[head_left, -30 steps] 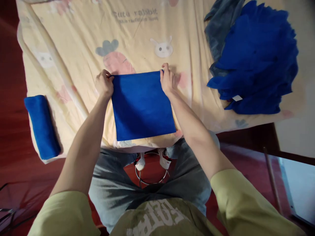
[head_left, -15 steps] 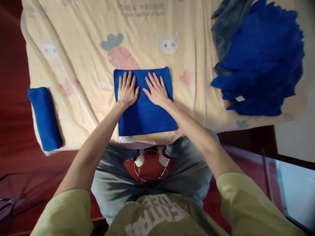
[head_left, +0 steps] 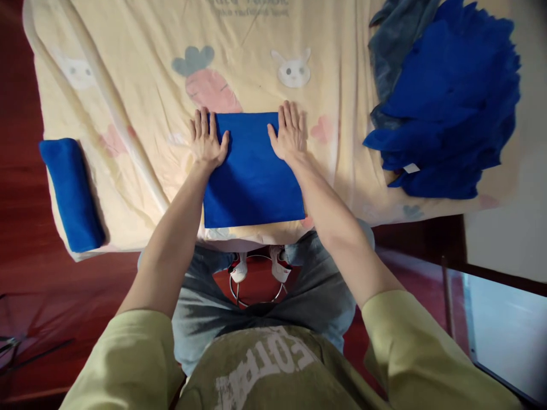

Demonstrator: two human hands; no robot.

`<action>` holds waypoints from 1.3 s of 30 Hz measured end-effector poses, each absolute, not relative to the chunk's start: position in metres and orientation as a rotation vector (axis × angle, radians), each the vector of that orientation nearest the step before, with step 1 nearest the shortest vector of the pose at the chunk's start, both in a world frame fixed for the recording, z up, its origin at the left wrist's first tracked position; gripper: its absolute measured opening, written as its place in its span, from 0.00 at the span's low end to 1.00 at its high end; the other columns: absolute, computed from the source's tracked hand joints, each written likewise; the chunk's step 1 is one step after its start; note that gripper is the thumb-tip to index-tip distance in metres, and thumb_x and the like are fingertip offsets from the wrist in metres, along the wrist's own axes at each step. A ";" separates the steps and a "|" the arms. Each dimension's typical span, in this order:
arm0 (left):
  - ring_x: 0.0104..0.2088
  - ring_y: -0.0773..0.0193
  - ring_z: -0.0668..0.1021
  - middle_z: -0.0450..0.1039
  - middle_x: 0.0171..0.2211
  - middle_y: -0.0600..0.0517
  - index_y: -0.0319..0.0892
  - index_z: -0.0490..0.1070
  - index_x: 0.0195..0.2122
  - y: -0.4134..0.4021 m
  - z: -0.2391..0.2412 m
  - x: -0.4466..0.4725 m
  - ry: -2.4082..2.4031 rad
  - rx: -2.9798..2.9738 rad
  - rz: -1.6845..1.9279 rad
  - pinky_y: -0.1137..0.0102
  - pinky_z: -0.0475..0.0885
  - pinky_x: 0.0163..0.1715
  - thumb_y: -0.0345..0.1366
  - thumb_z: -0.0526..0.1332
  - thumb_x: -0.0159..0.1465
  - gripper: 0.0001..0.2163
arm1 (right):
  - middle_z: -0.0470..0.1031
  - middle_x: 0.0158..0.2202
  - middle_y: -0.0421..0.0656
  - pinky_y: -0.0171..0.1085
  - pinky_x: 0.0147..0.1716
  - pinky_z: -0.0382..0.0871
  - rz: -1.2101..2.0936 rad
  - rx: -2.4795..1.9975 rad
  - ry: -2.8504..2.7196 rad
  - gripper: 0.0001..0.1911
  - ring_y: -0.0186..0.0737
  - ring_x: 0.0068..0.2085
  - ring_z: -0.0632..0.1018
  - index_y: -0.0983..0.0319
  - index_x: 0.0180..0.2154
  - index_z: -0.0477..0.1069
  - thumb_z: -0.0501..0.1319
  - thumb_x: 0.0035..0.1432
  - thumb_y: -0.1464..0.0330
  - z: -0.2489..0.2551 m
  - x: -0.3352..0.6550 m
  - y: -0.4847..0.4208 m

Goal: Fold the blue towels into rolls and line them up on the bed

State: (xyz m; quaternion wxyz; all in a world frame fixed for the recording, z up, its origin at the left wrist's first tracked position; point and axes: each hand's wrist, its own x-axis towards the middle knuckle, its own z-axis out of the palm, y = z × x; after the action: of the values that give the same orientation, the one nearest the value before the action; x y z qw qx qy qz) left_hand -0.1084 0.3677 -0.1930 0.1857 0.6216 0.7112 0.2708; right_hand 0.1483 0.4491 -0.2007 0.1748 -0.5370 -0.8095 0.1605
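A blue cloth [head_left: 253,176], folded into a flat, nearly square shape, lies in front of me close to the near edge of the bed. My left hand [head_left: 208,139] rests palm down over its far left corner, with the fingers stretched out and partly past the cloth's edge. Over the far right corner lies my right hand [head_left: 289,134], also flat, its thumb apart and pointing inward. Neither hand grips the fabric. Both far corners of the cloth are hidden under the hands.
A rolled blue cloth [head_left: 72,193] sits at the left edge of the printed bedsheet [head_left: 333,68]. To the right is a heaped pile of blue cloths [head_left: 448,108] with a greyish-blue cloth [head_left: 395,48] beside it. A metal-ringed stool [head_left: 256,299] stands below.
My hands have slid apart, from the cloth's upper middle out to its far left and right corners. The camera view has shifted slightly. The pile and the rolled cloth stay put.
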 end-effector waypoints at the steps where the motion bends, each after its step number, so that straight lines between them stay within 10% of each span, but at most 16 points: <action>1: 0.80 0.49 0.36 0.47 0.79 0.47 0.43 0.56 0.77 0.364 -0.192 -0.104 2.004 1.755 0.768 0.44 0.35 0.78 0.58 0.52 0.73 0.36 | 0.48 0.79 0.56 0.69 0.76 0.33 0.433 -1.513 -2.294 0.36 0.55 0.80 0.43 0.69 0.76 0.52 0.42 0.78 0.53 -0.195 0.142 0.440; 39: 0.78 0.44 0.51 0.45 0.77 0.33 0.27 0.52 0.77 0.106 -0.164 -0.082 2.022 2.049 0.278 0.46 0.45 0.77 0.46 0.48 0.74 0.35 | 0.47 0.78 0.57 0.60 0.77 0.43 0.336 -1.497 -2.680 0.36 0.57 0.79 0.52 0.74 0.75 0.52 0.45 0.74 0.60 -0.170 0.249 0.208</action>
State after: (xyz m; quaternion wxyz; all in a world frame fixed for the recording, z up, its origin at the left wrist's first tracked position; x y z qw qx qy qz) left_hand -0.0823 0.1059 -0.1642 0.1244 0.7028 0.6939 0.0955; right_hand 0.2494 0.2085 -0.1699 0.0265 -0.4846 -0.8676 0.1087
